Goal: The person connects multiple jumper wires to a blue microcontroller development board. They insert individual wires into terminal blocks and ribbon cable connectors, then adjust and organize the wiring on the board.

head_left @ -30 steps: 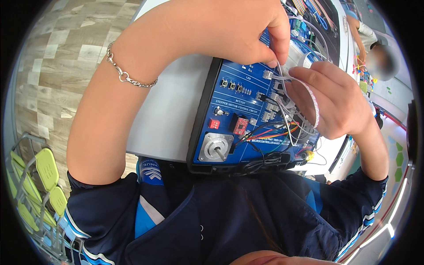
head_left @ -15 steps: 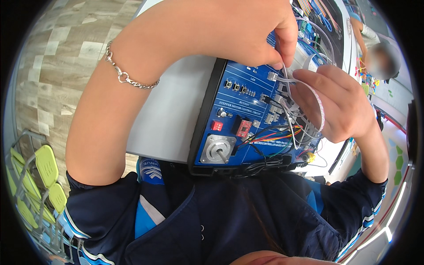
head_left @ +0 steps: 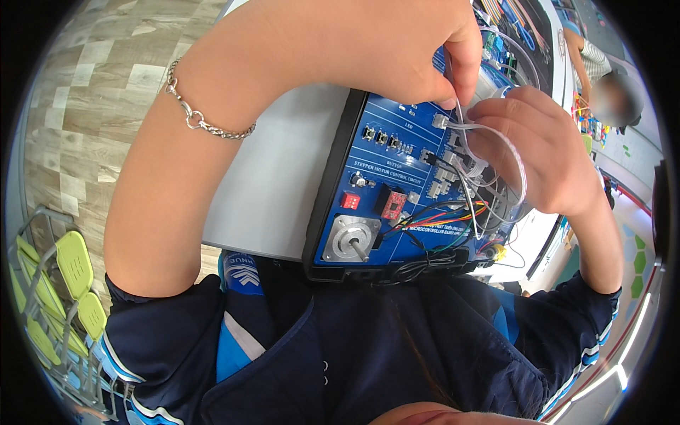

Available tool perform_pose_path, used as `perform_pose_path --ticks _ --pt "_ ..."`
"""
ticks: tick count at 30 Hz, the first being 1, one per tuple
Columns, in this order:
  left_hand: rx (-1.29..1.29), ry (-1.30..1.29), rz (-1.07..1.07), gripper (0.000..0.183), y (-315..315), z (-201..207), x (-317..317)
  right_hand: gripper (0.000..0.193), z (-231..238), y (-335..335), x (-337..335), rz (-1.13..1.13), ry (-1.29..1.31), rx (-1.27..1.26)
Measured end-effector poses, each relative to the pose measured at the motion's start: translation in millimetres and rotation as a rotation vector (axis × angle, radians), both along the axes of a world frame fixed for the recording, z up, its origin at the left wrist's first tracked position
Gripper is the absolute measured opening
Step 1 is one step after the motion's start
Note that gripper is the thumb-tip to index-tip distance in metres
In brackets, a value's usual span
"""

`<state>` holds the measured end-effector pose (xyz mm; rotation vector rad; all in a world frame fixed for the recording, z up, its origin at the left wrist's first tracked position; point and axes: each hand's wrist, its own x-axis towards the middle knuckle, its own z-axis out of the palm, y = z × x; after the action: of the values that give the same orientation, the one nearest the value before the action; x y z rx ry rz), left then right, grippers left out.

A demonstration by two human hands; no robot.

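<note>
My left hand [head_left: 435, 60] reaches over the top of a blue circuit trainer board [head_left: 382, 159] in a black case. Its thumb and forefinger are pinched on a thin pale cable [head_left: 459, 117]. Close beside it on the right, my right hand [head_left: 528, 156] is closed, with curled fingers against the same cable; some fingertips are hidden. A clear-white wire bundle [head_left: 516, 152] loops over the right fingers from a white connector [head_left: 440, 121] plugged into the board. Below lie white sockets [head_left: 445, 170] and coloured jumper wires [head_left: 453, 205].
A stepper motor [head_left: 350, 239] sits at the board's near left corner, close to a red driver module [head_left: 391, 203]. Black cable [head_left: 425, 265] lies coiled along the front edge. More wires [head_left: 520, 25] lie beyond. Another person [head_left: 595, 64] is at the far right; green chairs [head_left: 74, 262] stand left.
Both hands stay at the cable with only small shifts. My right hand has moved slightly up and left, and the looped wires bulge a little further right.
</note>
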<state>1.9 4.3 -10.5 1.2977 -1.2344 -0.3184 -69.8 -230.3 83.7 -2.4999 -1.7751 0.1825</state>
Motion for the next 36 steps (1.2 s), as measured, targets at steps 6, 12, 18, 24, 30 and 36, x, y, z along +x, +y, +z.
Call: perform_pose_path --ticks 6,12,18,24,30,36 --pt "0.144 -0.064 0.092 0.008 2 9 -9 0.030 -2 -1 6 0.012 0.057 0.020" --pt "0.038 -0.055 0.045 0.007 2 8 -6 0.031 4 5 8 0.002 0.096 -0.021" --pt "-0.018 -0.010 -0.008 0.007 -3 2 -1 0.034 9 10 9 -0.083 0.155 -0.090" --pt "0.100 -0.084 0.075 0.009 3 5 -4 0.033 17 12 7 -0.130 0.160 -0.217" --pt "0.065 0.026 0.008 0.009 1 4 0 0.031 18 7 2 -0.282 0.179 -0.188" --pt "0.122 -0.077 0.104 0.008 2 10 -10 0.032 23 4 -3 -0.459 0.270 -0.206"
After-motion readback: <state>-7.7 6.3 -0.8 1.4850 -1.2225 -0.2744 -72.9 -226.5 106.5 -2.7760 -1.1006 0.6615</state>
